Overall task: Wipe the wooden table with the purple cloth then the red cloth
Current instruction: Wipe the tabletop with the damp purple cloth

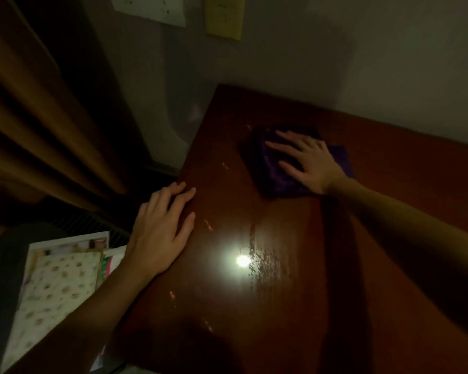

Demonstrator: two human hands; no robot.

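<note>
A dark purple cloth (270,174) lies bunched on the glossy wooden table (254,306), toward its far left corner. My right hand (308,160) presses flat on the cloth with fingers spread and straight. My left hand (162,228) rests flat on the table's left edge, fingers straight, holding nothing. No red cloth is in view. A lamp's reflection glares on the wet-looking surface near the table's middle.
A brown curtain (38,117) hangs at the left. Below the table's left edge lies a patterned cloth or cushion (54,292) on a pile of papers. A grey wall with a yellow switch plate (223,17) stands behind the table.
</note>
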